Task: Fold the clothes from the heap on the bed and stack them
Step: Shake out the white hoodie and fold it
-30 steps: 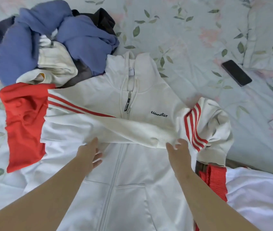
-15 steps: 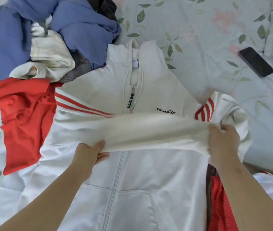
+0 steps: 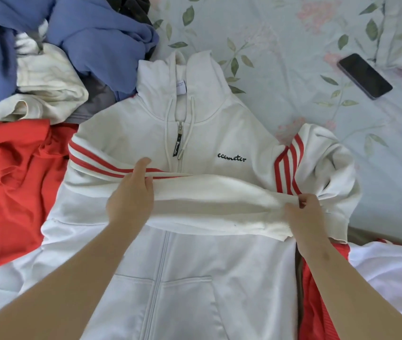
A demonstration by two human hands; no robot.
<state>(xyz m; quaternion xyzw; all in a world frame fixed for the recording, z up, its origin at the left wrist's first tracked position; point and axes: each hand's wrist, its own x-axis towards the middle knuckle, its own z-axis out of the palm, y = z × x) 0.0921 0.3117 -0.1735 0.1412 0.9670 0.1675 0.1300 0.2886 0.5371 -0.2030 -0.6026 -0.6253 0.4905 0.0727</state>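
Observation:
A white zip jacket [image 3: 190, 278] with red stripes lies front-up on the bed, collar away from me. One white sleeve [image 3: 209, 200] is stretched across its chest from the left shoulder to the right side. My left hand [image 3: 131, 200] grips that sleeve near its middle. My right hand [image 3: 303, 217] pinches the sleeve's ribbed cuff at the jacket's right edge. The other sleeve [image 3: 327, 173] is bunched at the right shoulder. The heap [image 3: 55, 57] of blue, cream and dark clothes sits at the upper left.
A red garment [image 3: 15, 182] lies left of the jacket, partly under it. A black phone [image 3: 364, 76] rests on the floral bedsheet [image 3: 281, 45] at the upper right. More red and white cloth [image 3: 376, 278] lies at the lower right.
My left hand has moved up and right along the sleeve to the chest. My right hand went right, took the cuff and pulled the sleeve straight across the jacket.

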